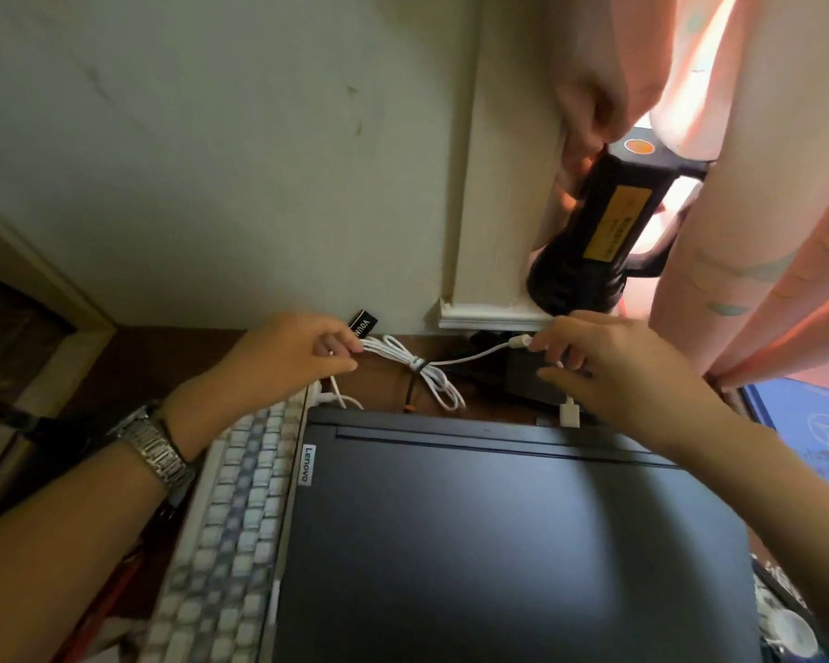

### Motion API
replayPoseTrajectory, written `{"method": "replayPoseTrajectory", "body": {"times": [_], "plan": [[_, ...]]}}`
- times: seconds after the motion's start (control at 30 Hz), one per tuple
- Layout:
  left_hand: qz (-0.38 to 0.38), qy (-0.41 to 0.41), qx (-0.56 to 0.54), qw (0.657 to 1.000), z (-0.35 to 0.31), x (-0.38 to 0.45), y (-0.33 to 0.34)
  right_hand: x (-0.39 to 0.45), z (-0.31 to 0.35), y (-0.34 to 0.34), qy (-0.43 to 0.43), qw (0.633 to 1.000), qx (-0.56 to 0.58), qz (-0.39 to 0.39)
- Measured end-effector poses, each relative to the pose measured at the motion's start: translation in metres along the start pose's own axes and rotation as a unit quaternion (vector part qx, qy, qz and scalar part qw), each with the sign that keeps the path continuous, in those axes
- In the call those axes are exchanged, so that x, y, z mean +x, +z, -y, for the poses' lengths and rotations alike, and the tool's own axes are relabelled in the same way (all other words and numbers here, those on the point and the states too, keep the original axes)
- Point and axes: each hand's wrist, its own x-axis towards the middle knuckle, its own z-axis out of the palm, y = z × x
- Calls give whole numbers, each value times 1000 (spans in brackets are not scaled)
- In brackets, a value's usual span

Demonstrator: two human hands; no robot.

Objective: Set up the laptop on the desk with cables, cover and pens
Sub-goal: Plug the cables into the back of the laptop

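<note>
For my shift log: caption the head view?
Both hands stretch a bundled white cable behind the closed laptop.

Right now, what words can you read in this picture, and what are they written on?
"Lenovo": on the closed black laptop, along its left edge.
"Youn...": white letters on a small black tag by the left hand; the rest is hidden.
Yellow label on the black flashlight: too blurred to read.
Blue sheet at right: too blurred to read.
</note>
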Motion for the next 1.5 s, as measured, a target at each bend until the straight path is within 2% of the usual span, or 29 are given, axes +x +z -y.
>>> {"method": "replayPoseTrajectory", "body": {"times": [0.13, 0.33, 0.47, 0.57, 0.67, 0.77, 0.83, 0.93, 1.03, 1.3, 1.5], "plan": [[31, -18, 71, 997, 24, 2, 15, 17, 7, 13, -11, 999, 37, 27], [21, -9, 113, 993, 44, 17, 41, 40, 14, 33, -6, 997, 49, 67], [125, -23, 178, 976, 48, 35, 59, 47, 13, 42, 3, 995, 53, 90], [141, -81, 108, 981, 45, 44, 62, 47, 13, 47, 7, 994, 49, 98], [128, -49, 122, 983, 47, 48, 68, 47, 13, 50, 13, 994, 42, 101], [186, -10, 33, 982, 40, 47, 69, 47, 13, 53, 18, 994, 34, 99], [208, 15, 37, 977, 38, 48, 66, 47, 13, 54, 19, 994, 31, 99], [181, 42, 12, 983, 33, 48, 67, 46, 12, 54, 20, 994, 25, 106], [158, 21, -42, 986, 31, 51, 73, 45, 12, 54, 20, 994, 22, 106], [174, 18, -103, 979, 27, 56, 76, 45, 12, 55, 23, 994, 15, 108], [139, -34, -252, 957, 27, 54, 67, 43, 15, 53, 24, 993, 39, 105]]}}
